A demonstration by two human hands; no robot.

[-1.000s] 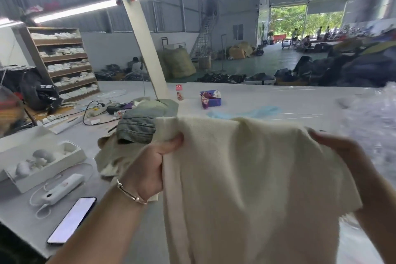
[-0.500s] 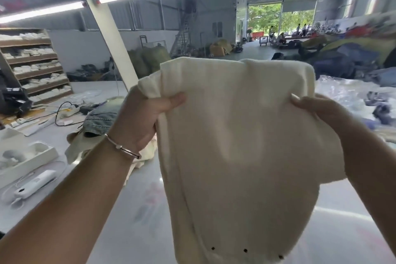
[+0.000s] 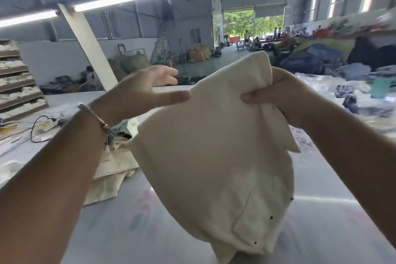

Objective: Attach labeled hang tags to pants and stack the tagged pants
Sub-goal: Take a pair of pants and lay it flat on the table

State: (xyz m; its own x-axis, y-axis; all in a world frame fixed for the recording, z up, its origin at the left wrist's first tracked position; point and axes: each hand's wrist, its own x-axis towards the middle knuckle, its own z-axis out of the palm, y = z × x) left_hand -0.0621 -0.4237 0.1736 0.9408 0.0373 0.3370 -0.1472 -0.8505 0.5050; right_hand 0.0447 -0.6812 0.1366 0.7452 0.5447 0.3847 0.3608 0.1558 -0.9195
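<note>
Above the counter's [image 3: 321,231] near edge, cream pants [image 3: 214,156] held up, hiding much of the surface behind. Right grip [image 3: 285,100] clamped on the bunched top edge, thumb pressed across the front. Left grip [image 3: 145,92] off the cloth, fingers spread apart, blurred, thumb tip just beside the fabric. Lower tip of the pants cut off by the frame bottom. Toward the counter's left side, folded cream garments [image 3: 111,169] partly hidden by the left forearm. No hang tag discernible.

Cream pants [image 3: 214,156] hang bunched above the table.
</note>
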